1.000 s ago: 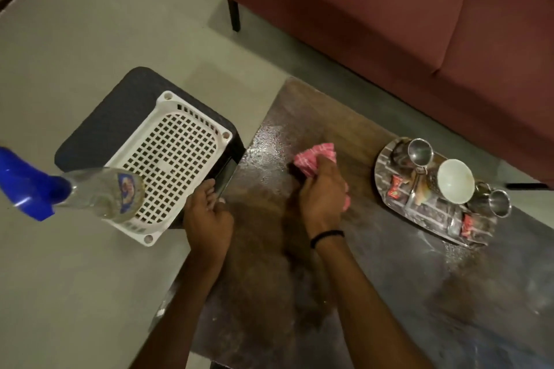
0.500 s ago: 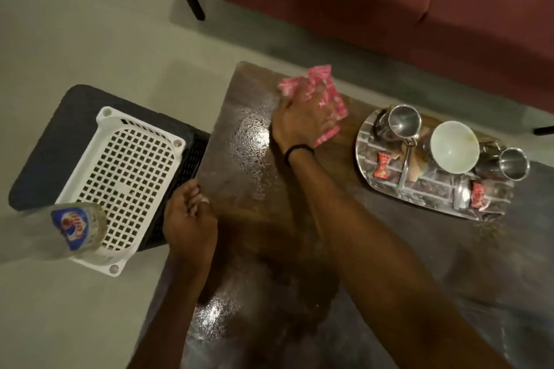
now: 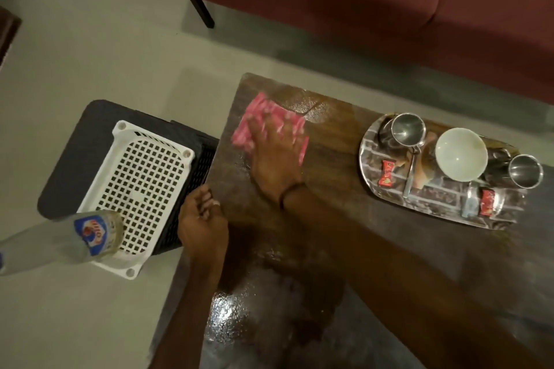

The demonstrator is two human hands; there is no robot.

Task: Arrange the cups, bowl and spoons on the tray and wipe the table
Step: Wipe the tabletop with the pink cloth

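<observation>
Pink cloth under right hand, flat fingers press it on table | wet patch lies behind wrist | left hand rests loose, holds nothing | tray to hand's right

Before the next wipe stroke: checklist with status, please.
1. Pink cloth under right hand, flat on table: ok.
2. Left hand at table edge, apart from cloth: ok.
3. Steel cups, bowl, spoon on tray: ok.
4. Tray apart from cloth: ok.
5. Table dry: not ok, wet sheen near side.
6. Clear bottle closed: cannot tell, top out of frame.
</observation>
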